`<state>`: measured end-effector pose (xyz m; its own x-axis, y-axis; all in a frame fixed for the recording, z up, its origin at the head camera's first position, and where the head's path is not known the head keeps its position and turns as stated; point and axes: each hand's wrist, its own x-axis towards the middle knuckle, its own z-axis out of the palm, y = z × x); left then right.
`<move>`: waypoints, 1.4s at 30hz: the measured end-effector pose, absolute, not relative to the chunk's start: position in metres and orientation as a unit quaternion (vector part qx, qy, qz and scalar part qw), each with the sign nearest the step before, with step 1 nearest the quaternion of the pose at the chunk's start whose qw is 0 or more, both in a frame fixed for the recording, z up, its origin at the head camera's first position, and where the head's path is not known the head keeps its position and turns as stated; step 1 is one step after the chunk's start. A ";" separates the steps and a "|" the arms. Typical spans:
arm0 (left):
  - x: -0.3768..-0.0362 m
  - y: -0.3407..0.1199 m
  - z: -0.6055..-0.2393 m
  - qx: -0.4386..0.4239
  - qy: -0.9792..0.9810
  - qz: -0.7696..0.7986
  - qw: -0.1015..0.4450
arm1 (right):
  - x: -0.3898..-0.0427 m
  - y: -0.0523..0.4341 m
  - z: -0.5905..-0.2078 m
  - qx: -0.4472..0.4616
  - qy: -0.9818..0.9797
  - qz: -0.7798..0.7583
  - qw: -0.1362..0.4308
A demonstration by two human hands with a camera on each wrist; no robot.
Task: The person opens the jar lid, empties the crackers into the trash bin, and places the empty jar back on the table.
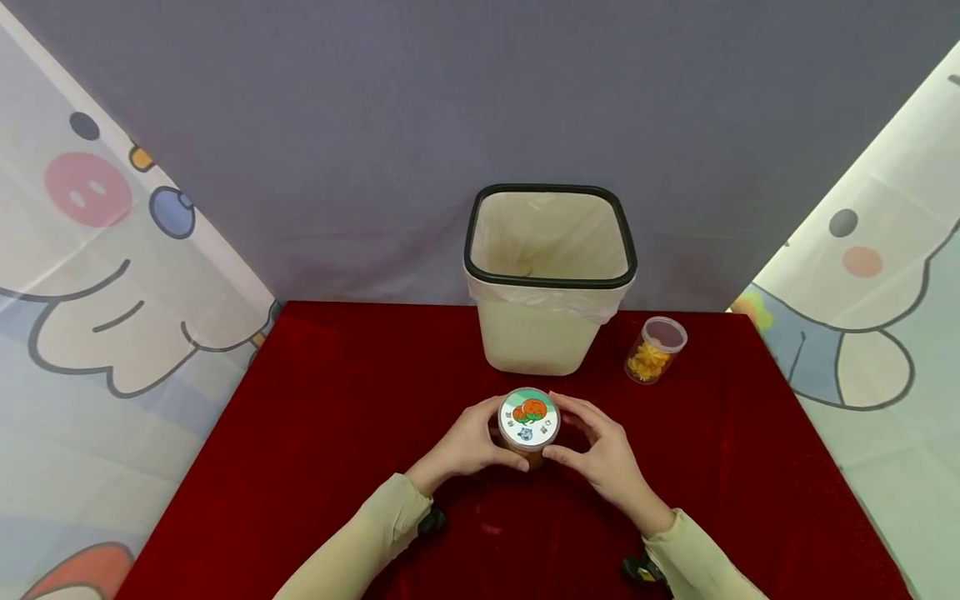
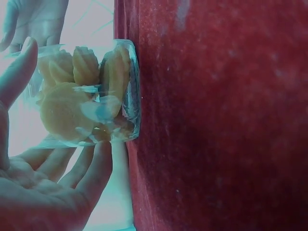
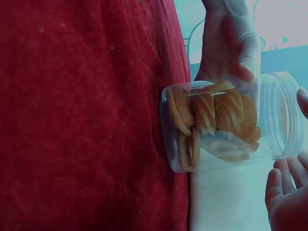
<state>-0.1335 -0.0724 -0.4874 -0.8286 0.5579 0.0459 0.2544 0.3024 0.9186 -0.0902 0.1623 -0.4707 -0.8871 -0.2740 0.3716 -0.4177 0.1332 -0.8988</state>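
Nearest, on the red tablecloth [image 1: 315, 433]: a clear jar [image 1: 528, 429] of yellow biscuits, upright at the cloth's middle, its lid printed green and orange; the left hand [image 1: 468, 446] curls round its left side, and the right hand [image 1: 600, 454] cups the right side with fingertips at the lid's rim. Behind it, a cream waste bin [image 1: 550, 279] with black rim and white liner. To the bin's right, standing apart, a small open jar [image 1: 655, 350] holding yellow pieces.
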 end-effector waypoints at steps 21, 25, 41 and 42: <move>-0.132 -0.073 -0.487 0.261 0.807 0.513 0.129 | -0.099 0.154 -0.474 0.227 -0.764 0.603 0.015; -0.132 -0.073 -0.488 0.261 0.806 0.514 0.132 | -0.099 0.152 -0.474 0.227 -0.778 0.586 0.014; -0.131 -0.073 -0.490 0.251 0.808 0.516 0.131 | -0.104 0.143 -0.479 0.254 -0.796 0.549 0.019; -0.131 -0.073 -0.490 0.252 0.807 0.518 0.131 | -0.104 0.143 -0.479 0.254 -0.797 0.548 0.021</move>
<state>-0.1308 -0.0727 -0.4902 -0.8387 0.5424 0.0499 0.2716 0.3370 0.9015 -0.1044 0.1430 -0.4791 -0.8697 -0.3819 0.3125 -0.4284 0.2700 -0.8623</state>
